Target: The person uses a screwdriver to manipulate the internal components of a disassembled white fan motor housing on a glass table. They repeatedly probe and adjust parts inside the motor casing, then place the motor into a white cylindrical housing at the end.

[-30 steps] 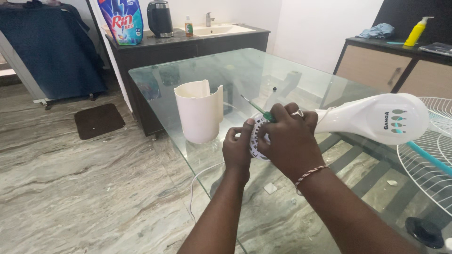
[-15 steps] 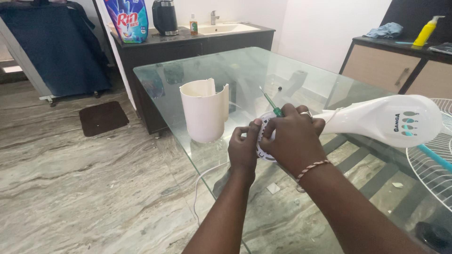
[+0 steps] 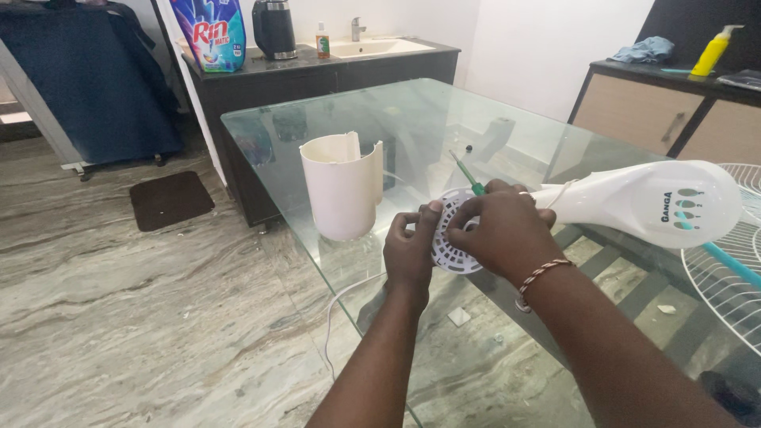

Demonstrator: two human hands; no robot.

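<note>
A white fan body lies on its side on the glass table. Its round slotted end cap faces me. My left hand pinches the cap's left rim with thumb and fingers. My right hand covers the cap's right side and grips a green-handled screwdriver, whose shaft sticks up and back from the fingers. A white curved plastic cover stands upright on the glass just left of my hands.
A white wire fan grille lies at the right edge with a teal rod across it. A dark counter behind holds a detergent bag, a kettle and a sink. A side cabinet carries a yellow bottle. A white cable hangs below the glass.
The view has shifted slightly and my hands sit a little lower in it. Both hands stay on the end cap, and the screwdriver has tilted a bit.
</note>
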